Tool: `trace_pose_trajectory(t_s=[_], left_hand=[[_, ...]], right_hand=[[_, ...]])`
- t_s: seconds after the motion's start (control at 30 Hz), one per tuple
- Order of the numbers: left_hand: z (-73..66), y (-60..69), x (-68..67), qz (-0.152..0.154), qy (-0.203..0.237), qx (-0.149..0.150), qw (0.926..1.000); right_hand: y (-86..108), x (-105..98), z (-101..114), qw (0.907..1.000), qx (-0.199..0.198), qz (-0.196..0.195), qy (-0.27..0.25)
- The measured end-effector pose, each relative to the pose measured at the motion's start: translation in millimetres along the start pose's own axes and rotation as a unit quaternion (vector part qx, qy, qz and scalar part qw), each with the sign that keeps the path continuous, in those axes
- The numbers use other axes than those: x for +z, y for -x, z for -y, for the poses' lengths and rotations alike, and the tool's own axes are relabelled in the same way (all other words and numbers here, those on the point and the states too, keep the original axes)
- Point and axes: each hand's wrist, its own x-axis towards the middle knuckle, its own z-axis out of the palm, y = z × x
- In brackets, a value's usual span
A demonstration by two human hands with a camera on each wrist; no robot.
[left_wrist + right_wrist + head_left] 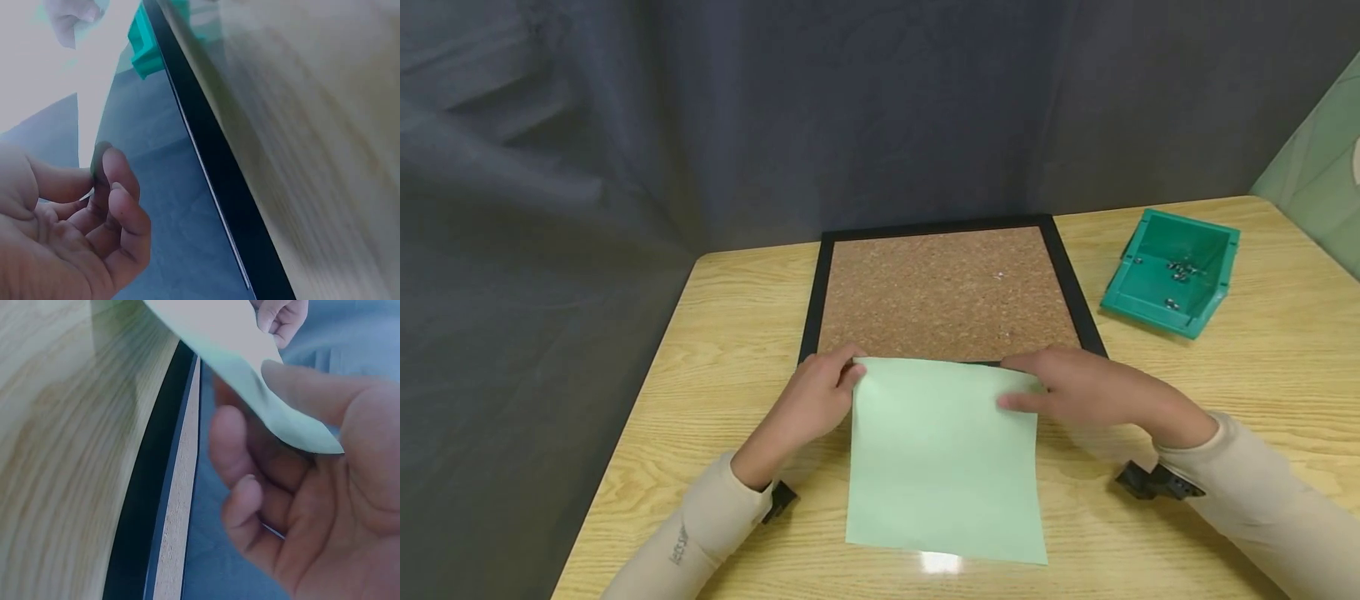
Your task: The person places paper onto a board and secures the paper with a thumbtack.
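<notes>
A pale green sheet of paper (946,462) spans the space between both hands, its top edge over the near edge of a black-framed cork board (940,292). My left hand (820,392) pinches the paper's upper left corner between thumb and fingertips; the left wrist view shows that pinch, with the other fingers curled. At the upper right, my right hand (1075,387) grips the sheet, thumb on its face and fingers behind. In the right wrist view the paper (237,372) bends between thumb and fingers. The board's near frame edge is hidden behind the sheet.
A green plastic bin (1172,275) with several small metal pins (1182,271) stands on the wooden table (722,333), right of the board. Two clear or shiny pins (998,275) sit on the cork. A dark curtain (880,108) hangs behind the table.
</notes>
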Motion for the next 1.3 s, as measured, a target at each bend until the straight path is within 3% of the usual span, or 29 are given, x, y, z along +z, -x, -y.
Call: trace_pose_trajectory(t_s=[0.13,0.27,0.7,1.0,1.3], left_hand=[[3.0,-3.1,-5.6,-0.014,0.025,-0.008,0.9995],[5.3,-5.1,-8.4,-0.021,0.047,-0.012,0.9986],[11.5,-8.0,-17.2,-0.036,0.117,-0.038,0.9918],[11.2,-8.1,-24.8,-0.043,0.137,-0.038,0.9888],[13.2,-8.0,-29.6,-0.053,0.148,-0.042,0.9868]], right_hand=[[-1.7,-2.4,-1.3,0.9983,0.021,-0.031,-0.045],[-2.7,-3.0,-3.4,0.9952,0.025,-0.035,-0.088],[-5.0,0.4,-9.6,0.9926,-0.039,-0.029,-0.112],[-5.6,3.4,-9.7,0.9871,-0.037,0.001,-0.156],[-6.2,3.9,-8.1,0.9845,-0.035,0.002,-0.172]])
